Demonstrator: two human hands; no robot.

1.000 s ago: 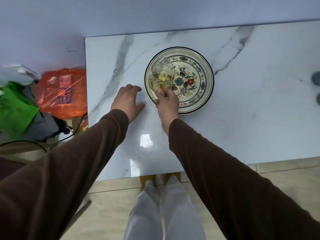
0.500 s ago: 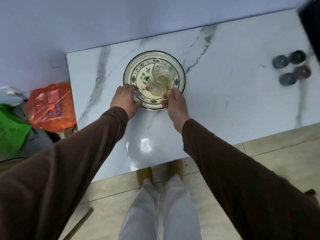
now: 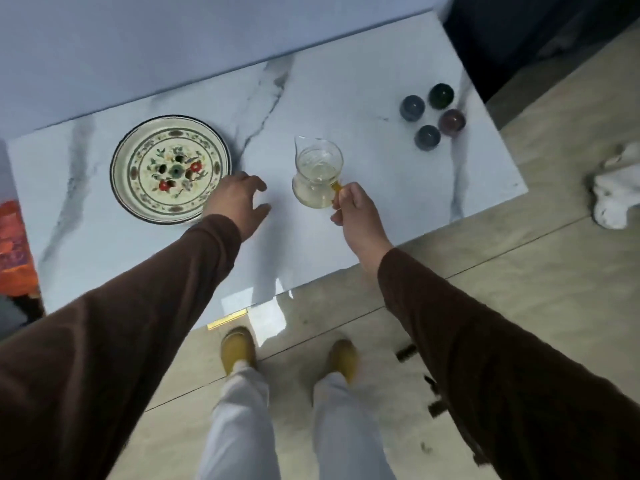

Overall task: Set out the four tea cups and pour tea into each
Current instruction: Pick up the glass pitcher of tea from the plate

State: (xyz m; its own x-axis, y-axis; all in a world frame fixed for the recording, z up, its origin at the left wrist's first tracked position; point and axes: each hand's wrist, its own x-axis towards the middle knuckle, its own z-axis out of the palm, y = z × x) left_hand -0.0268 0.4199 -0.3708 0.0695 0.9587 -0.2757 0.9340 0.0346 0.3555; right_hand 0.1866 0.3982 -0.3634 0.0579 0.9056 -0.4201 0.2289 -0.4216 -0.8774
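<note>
My right hand (image 3: 358, 216) grips the amber handle of a glass tea pitcher (image 3: 317, 173) holding pale yellow tea, over the middle of the white marble table (image 3: 346, 84). The pitcher is off the floral plate (image 3: 170, 169), which lies empty at the left. My left hand (image 3: 239, 202) hovers with relaxed, spread fingers by the plate's right rim, holding nothing. Several small dark tea cups (image 3: 432, 115) stand clustered at the table's far right, apart from both hands.
A white cloth (image 3: 620, 192) lies on the tiled floor at the right. An orange bag (image 3: 15, 251) sits left of the table. A blue-grey wall runs behind the table. My feet in yellow slippers stand at the table's near edge.
My right hand has lifted the pitcher off the plate and carried it to the right. My left hand came off the plate's rim. The view swung right, bringing the cups closer.
</note>
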